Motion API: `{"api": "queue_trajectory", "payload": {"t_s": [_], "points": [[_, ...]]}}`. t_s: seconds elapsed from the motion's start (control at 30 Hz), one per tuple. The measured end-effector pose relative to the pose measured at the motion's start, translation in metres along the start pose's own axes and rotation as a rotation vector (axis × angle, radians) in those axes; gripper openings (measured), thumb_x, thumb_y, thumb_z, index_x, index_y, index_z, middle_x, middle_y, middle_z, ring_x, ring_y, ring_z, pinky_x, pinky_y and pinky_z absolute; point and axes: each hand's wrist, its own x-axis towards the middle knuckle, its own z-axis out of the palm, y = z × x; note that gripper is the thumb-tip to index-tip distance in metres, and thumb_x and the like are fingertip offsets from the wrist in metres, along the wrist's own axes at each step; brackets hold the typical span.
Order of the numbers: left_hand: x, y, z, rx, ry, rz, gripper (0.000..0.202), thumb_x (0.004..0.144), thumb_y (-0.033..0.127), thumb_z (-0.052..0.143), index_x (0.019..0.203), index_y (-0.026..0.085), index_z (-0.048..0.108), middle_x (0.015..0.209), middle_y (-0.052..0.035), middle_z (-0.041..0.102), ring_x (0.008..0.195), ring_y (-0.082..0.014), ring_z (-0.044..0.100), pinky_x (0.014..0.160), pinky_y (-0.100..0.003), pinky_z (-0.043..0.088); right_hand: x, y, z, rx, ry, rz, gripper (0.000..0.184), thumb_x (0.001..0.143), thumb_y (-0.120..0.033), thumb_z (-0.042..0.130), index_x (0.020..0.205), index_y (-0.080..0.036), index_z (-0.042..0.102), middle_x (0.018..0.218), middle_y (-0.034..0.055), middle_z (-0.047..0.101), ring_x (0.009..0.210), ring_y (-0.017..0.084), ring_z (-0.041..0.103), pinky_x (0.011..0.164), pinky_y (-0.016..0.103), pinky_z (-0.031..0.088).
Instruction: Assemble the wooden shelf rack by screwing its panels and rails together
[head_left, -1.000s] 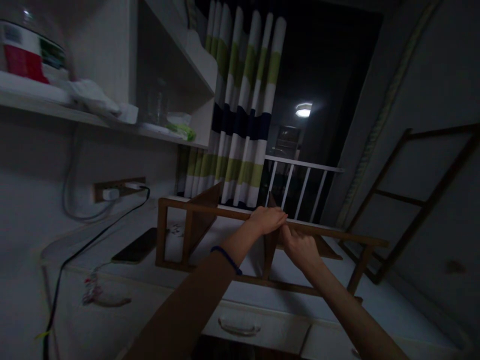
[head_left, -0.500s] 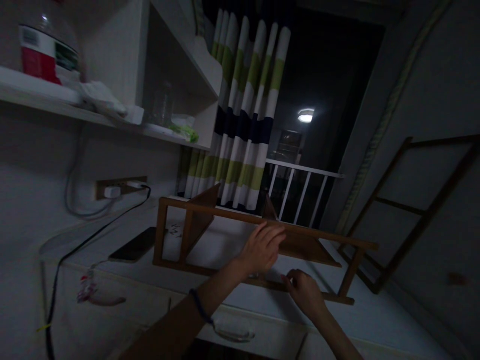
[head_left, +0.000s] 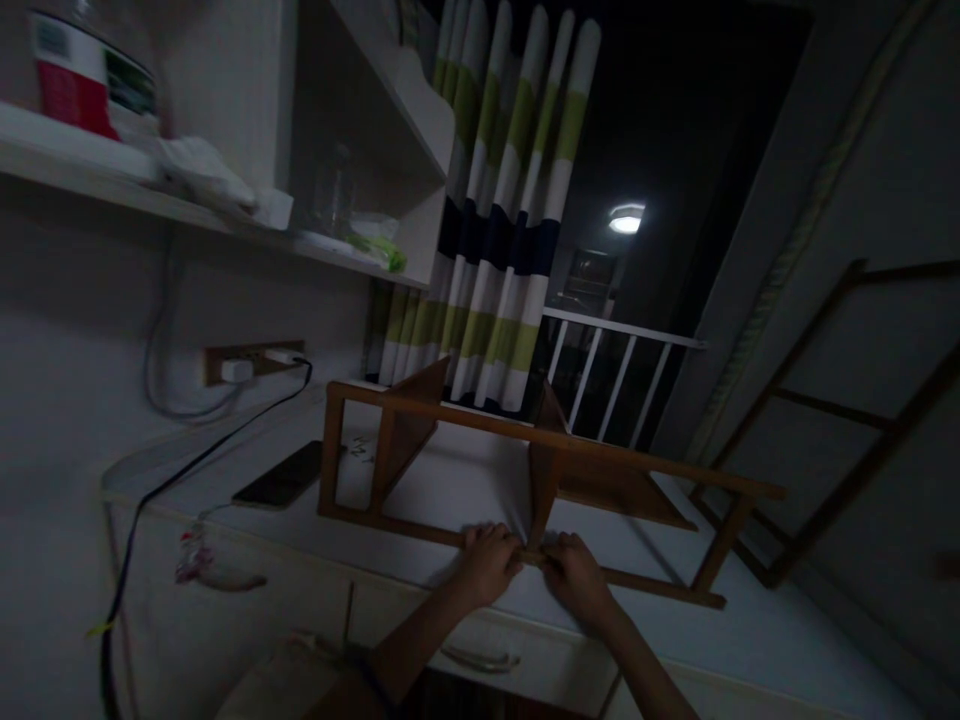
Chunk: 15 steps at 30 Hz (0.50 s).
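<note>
A brown wooden shelf frame lies on its side on the white desk, with one board across its left part and another board upright near its middle. My left hand is closed over the frame's near rail, just left of the middle board's lower end. On the other side of that board, my right hand grips the same rail. The undersides of my fingers are hidden. Behind the right half of the frame, a loose brown panel lies flat on the desk.
A second wooden frame leans on the right wall. Left of the shelf frame are a black phone and small dark pieces. A black cable runs from the wall socket over the desk edge. A white wall shelf overhangs the left side.
My left hand has come down from the upper rail to the near rail. My right hand has shifted slightly left onto it. The middle board now stands upright between the rails. The view has tilted slightly.
</note>
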Motion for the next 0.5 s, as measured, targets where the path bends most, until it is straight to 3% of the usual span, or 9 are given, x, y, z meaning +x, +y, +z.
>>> {"api": "queue_trajectory", "payload": {"t_s": [0.5], "points": [[-0.0022, -0.001, 0.0067, -0.025, 0.012, 0.03, 0.019, 0.085, 0.022, 0.041, 0.094, 0.023, 0.058, 0.098, -0.004, 0.057, 0.099, -0.0214, 0.047, 0.082, -0.041, 0.028, -0.003, 0.0032, 0.0071, 0.136, 0.056, -0.078, 0.019, 0.081, -0.016, 0.045, 0.082, -0.017, 0.064, 0.079, 0.0053, 0.054, 0.082, 0.018, 0.048, 0.074, 0.026, 0.038]]}}
